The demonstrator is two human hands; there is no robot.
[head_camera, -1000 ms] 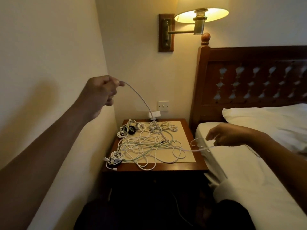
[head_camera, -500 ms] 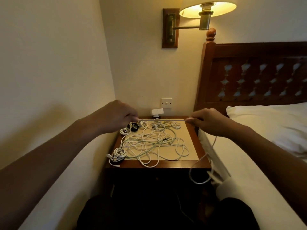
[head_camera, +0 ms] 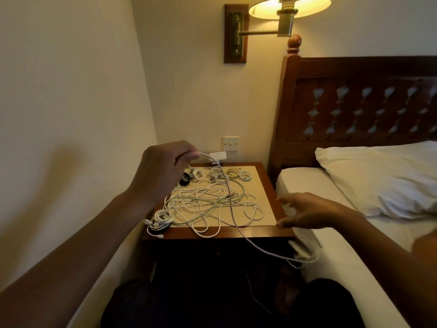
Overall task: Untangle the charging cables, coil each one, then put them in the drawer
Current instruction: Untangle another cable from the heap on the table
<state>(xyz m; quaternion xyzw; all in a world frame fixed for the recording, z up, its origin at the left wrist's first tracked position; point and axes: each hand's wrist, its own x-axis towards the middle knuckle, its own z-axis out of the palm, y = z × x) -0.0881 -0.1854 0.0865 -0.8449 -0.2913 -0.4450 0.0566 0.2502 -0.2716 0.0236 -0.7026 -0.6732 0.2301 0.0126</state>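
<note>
The bed (head_camera: 319, 185) fills our right side, and the counter (head_camera: 269, 192) stands close against it in the corner of the room. The tangle of charging cables (head_camera: 212, 202) covers most of the counter's top, its loose loops reaching from the left edge almost to the right one.

One long cable (head_camera: 260, 248) rises out of all this. It arcs down from above the back left corner, crosses over the tangle, passes the front edge and hangs low beside the bed. We judge that this cable is being drawn free so it can be coiled.

To do this well, we should keep the lifted end high and take up the hanging part with the other hand. Gathering it in even loops and pulling gently should keep the tangle from sliding off the front edge.

Our left hand (head_camera: 165, 169) pinches the cable's end between thumb and fingertips, the other fingers curled. Our right hand (head_camera: 307, 213) hovers by the front right corner, fingers spread and loose, holding nothing that we can see.

Small coils (head_camera: 244, 175) sit along the back edge, and another coil (head_camera: 163, 217) lies at the front left corner. We cannot make out the drawer in the dark below.
</note>
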